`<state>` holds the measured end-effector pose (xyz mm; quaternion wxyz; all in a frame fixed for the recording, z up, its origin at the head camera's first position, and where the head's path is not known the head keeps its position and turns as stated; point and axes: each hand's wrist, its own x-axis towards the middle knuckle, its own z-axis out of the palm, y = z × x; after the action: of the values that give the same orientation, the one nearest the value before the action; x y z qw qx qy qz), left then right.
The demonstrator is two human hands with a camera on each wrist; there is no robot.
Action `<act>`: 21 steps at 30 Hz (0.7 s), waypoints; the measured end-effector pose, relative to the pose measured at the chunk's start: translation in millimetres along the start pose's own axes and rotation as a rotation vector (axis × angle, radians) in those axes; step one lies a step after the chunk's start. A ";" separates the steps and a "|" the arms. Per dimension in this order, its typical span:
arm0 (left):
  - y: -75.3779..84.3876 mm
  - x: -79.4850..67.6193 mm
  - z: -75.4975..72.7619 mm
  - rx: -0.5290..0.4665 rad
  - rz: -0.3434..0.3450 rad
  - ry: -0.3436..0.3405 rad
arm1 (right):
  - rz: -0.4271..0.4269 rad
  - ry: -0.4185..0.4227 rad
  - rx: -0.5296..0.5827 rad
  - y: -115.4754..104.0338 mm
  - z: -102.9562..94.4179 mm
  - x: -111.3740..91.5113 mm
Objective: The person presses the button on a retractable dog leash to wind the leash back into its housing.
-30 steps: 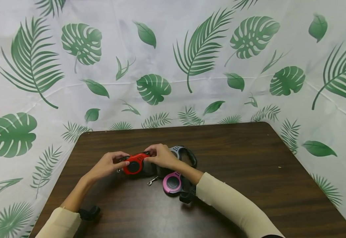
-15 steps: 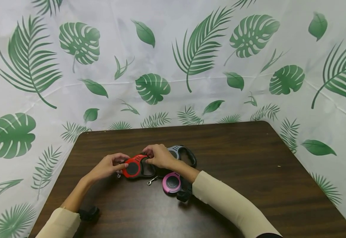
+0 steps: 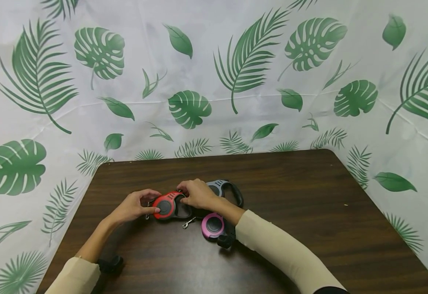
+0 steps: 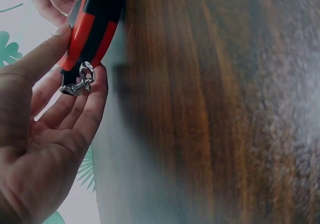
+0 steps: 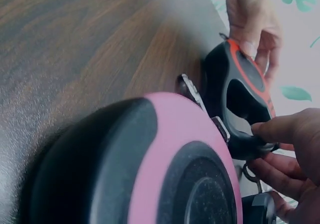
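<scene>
A red and black retractable dog leash [image 3: 165, 207] lies at the left of a small group of leashes. My left hand [image 3: 133, 207] pinches its round body, thumb on the face and fingers at the far side. A metal clip [image 4: 82, 79] hangs from its end by the left fingers. With thumb and fingers, my right hand [image 3: 200, 194] pinches the leash's handle [image 5: 242, 144]. A pink retractable leash [image 3: 212, 226] rests just below my right wrist. Partly hidden behind that hand is a grey retractable leash [image 3: 215, 186] with a black handle.
A loose metal clip [image 3: 189, 223] lies between the red and pink leashes. All of them rest on a dark wood-grain table [image 3: 291, 196]. A white leaf-print cloth [image 3: 199, 73] hangs behind the table's back edge.
The red leash has tipped down from a raised, tilted pose to lie flatter, so its handle loop shows. My right hand has shifted slightly left; the left thumb has slid lower on the leash's face.
</scene>
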<state>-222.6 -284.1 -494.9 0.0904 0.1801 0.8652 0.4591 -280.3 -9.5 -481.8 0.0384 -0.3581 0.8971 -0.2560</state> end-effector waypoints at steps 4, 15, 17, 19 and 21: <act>-1.0 0.0 0.6 0.016 0.001 0.005 | -0.020 -0.008 -0.059 2.5 2.1 1.0; 5.0 -2.0 1.3 0.117 -0.001 0.039 | -0.040 -0.014 -0.093 7.9 3.0 1.1; 6.4 -2.1 1.2 0.140 0.006 0.039 | -0.052 -0.013 -0.080 8.4 0.9 0.4; 7.2 -2.3 1.2 0.158 0.007 0.037 | -0.064 -0.013 -0.058 8.8 -2.4 -0.9; 8.1 -2.5 1.1 0.169 0.012 0.036 | -0.071 -0.014 -0.031 8.5 -7.2 -2.8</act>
<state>-218.0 -280.1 -488.8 0.0567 0.1839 0.9013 0.3880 -285.3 0.8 -480.0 0.0300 -0.3920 0.8874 -0.2407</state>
